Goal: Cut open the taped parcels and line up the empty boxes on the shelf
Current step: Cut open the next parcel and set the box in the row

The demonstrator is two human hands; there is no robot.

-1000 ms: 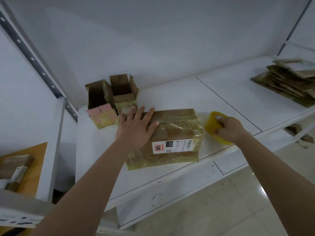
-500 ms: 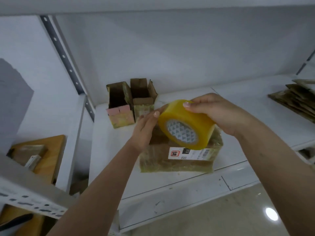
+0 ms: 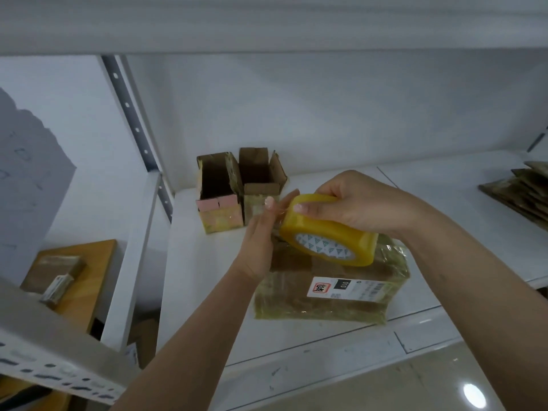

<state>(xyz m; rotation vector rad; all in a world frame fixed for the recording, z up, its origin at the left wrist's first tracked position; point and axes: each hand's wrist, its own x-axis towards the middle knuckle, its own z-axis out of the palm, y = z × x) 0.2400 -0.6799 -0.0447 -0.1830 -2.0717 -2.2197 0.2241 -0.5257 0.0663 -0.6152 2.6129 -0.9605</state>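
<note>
Both hands had come up off the shelf (image 3: 207,286) since a second before, bringing the yellow tape roll (image 3: 327,232) up above the taped parcel (image 3: 332,295).

Right hand (image 3: 361,203) gripped the roll from above, fingers curled over its rim and thumb on its near side, with the patterned core facing the camera. Left hand (image 3: 261,232) reached up to the roll's left edge, thumb and fingertips pinching at the loose clear end of the tape. Below them the parcel lay flat near the shelf's front edge, still wrapped, its white label toward the camera. Two opened boxes (image 3: 240,191) stood side by side, touching, at the back left of the shelf, and flattened cardboard (image 3: 519,191) lay stacked far right.
</note>
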